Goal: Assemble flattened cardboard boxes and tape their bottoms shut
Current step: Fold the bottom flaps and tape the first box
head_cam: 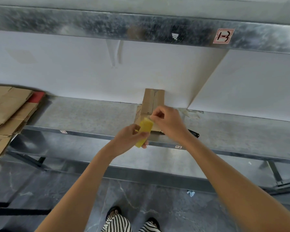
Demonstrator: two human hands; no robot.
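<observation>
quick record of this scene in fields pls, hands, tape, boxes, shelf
left hand: grips the yellow tape roll
right hand: pinches the roll's top end, where clear tape seems to start
box in work: small cardboard box on the metal shelf, against the white wall
stock: flattened cardboard boxes stacked at the shelf's left end
other: black object behind the right wrist, kind unclear

Metal shelf carries flattened cardboard left, small box centre.
</observation>
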